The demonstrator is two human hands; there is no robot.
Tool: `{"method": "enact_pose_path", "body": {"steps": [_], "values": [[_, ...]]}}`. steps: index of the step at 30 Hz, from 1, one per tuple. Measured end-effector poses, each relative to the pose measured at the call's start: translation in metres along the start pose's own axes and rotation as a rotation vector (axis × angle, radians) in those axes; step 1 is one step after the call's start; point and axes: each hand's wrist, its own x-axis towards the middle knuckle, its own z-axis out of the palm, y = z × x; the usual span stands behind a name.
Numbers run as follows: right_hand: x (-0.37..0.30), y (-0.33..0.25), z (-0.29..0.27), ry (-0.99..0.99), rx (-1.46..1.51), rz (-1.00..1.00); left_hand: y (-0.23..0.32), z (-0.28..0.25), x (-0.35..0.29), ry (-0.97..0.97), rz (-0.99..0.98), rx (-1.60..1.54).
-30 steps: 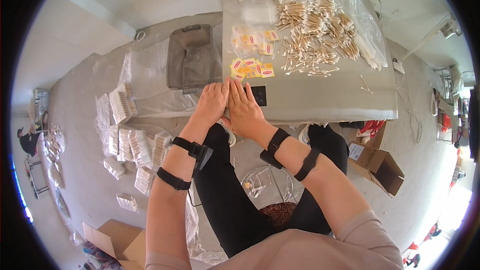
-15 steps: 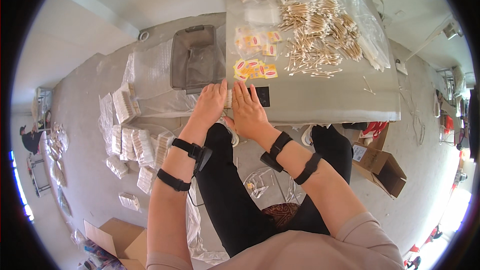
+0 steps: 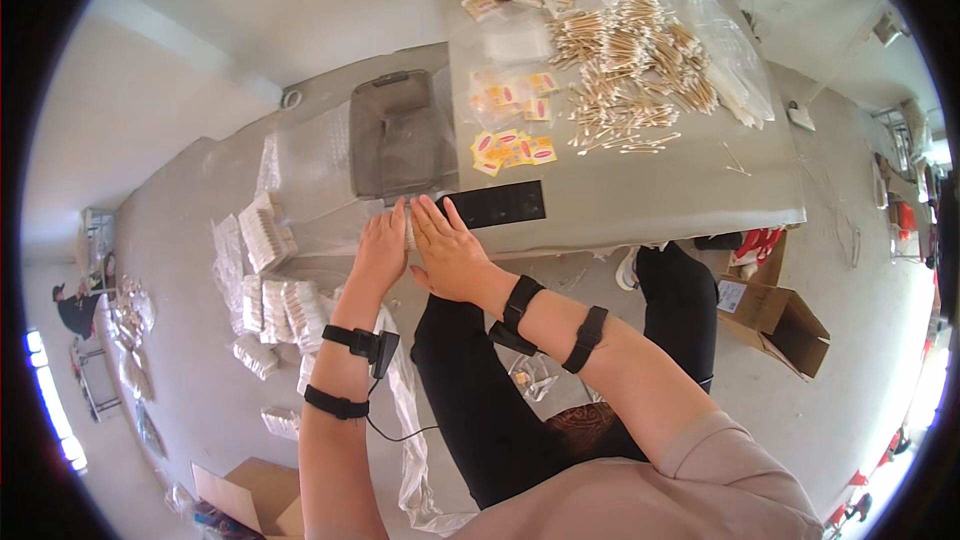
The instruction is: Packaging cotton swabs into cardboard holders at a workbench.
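Observation:
A narrow bundle of cotton swabs [image 3: 409,231] is sandwiched between my two hands at the table's near left edge; most of it is hidden. My left hand [image 3: 380,252] presses on its left side with the fingers close together. From the other side my right hand [image 3: 450,255] lies against it, fingers long and nearly straight. Just right of my right fingertips a black rectangular plate [image 3: 500,204] lies on the table. Beyond it are yellow-and-white printed cards [image 3: 512,149] and a large loose heap of cotton swabs [image 3: 630,70].
A grey plastic bin [image 3: 362,145] stands beside the table's [image 3: 690,190] left edge. White swab packs [image 3: 270,235] are piled at the left. Clear plastic bags [image 3: 735,60] lie at the far right of the table. Open cardboard boxes [image 3: 770,315] stand at right and lower left.
Both hands have moved left and nearer to me, with the swab bundle between them. More of the black plate now shows. The whole view has also shifted slightly.

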Motion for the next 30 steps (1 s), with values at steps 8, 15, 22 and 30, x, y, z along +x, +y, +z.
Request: {"method": "enact_pose_path", "body": {"steps": [8,15,22,30], "values": [[-0.039,0.012,-0.084,0.117,0.298,-0.005,0.065,-0.045,-0.017,-0.007,-0.112,-0.761],[-0.093,0.080,-0.177,0.339,0.837,0.132,0.169,-0.057,0.041,-0.398,-0.201,-1.691],[-0.104,0.144,-0.170,0.346,0.727,0.116,0.214,-0.023,0.105,-0.545,-0.013,-1.715],[-0.087,0.180,-0.145,0.373,0.699,0.079,0.208,0.014,0.132,-0.566,-0.083,-1.795]]}}
